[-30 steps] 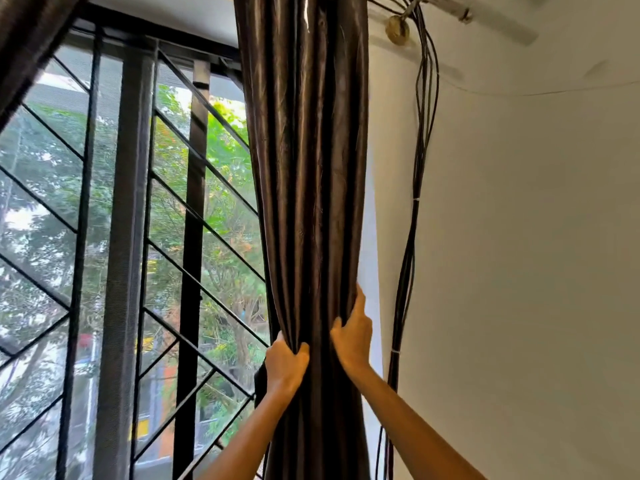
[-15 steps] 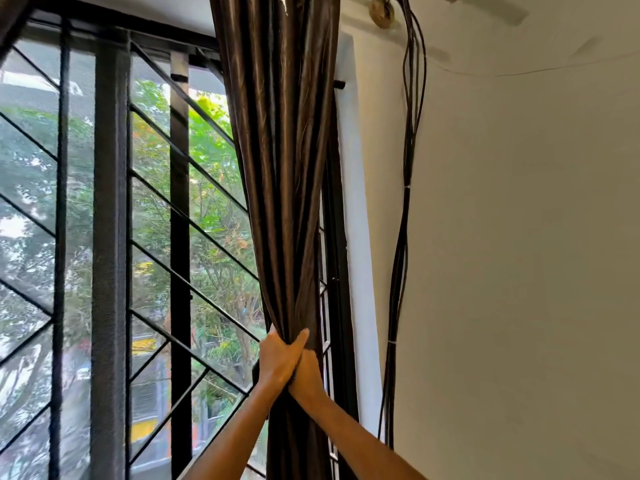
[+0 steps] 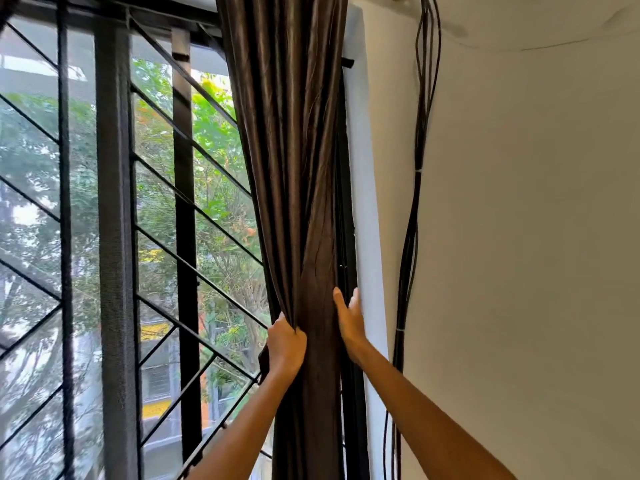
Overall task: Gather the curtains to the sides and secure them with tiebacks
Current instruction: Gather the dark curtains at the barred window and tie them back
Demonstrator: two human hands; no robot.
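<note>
A dark brown curtain (image 3: 294, 161) hangs bunched into a narrow column at the right side of the window. My left hand (image 3: 285, 348) grips the folds on the column's left side at about waist of the bundle. My right hand (image 3: 349, 318) rests flat against the right edge of the curtain, fingers straight and pointing up, next to the white window reveal (image 3: 367, 237). No tieback is visible in this view.
A black window grille (image 3: 187, 209) with diagonal bars fills the left, trees behind it. A bundle of black cables (image 3: 412, 237) runs down the cream wall (image 3: 519, 237) just right of the reveal. Another dark curtain's edge shows at the top left corner.
My right hand has let go of the folds near my left hand and moved to the curtain's right edge, now flat and higher. The view has shifted slightly.
</note>
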